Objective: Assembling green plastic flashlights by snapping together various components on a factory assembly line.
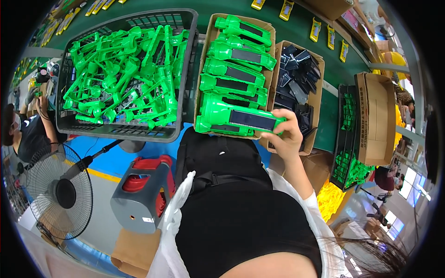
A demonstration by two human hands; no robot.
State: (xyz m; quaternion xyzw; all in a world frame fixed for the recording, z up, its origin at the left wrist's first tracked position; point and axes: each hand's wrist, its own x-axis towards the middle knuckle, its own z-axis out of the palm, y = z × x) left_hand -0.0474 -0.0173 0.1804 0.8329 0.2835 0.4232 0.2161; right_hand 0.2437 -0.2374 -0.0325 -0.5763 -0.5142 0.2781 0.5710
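1. Nearest us, at the lower middle of the frame, is our black top point(245, 222), with a white sleeve point(313, 204) on our right arm.
2. Our right hand point(288, 133), right of centre, has its thumb and fingers closed on the narrow end of a green flashlight point(245, 118). We cannot tell how our left hand's fingers stand.
3. That flashlight lies crosswise at the middle of the frame, its dark panel facing up and its wide head to the left – over the lower end of a cardboard box point(210, 34). We cannot tell whether it rests on those beneath.
4. More green flashlights point(236, 72) fill that box, stacked in a column, mostly with dark panels showing.
5. Just right of it, a second carton point(318, 99) holds a jumble of black parts point(296, 69).
6. At the upper left, a black crate point(187, 83) holds a loose heap of green plastic pieces point(111, 78).
7. On the floor at the lower left stand a grey-and-red container point(139, 199) and a fan point(65, 192).
8. Farther off, yellow packs point(315, 30) lie on the green table point(296, 30) at the upper right – and another worker point(34, 134) sits at the far left.
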